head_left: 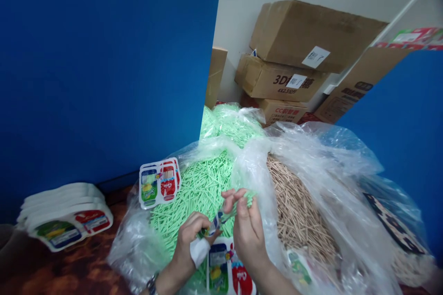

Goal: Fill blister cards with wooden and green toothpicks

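My left hand (188, 242), closed, grips a printed plastic packet (215, 225) by its edge, tilted away from me. Against the palm a white patch (200, 251) shows; I cannot tell whether it belongs to the packet. My right hand (247, 226) pinches a small bunch of light green sticks (248, 197) just beside the packet's upper end. Below both hands lies a cola-and-lemon printed pack (218, 272). Under them spreads a clear plastic bag of loose green sticks (204, 179).
Two similar packs (159, 182) rest on the bag's left side. A stack of white-edged packs (65, 212) stands at far left. Brown sticks (301, 212) fill a bag on the right. Blue panels (104, 64) flank both sides, with cardboard boxes (311, 32) behind.
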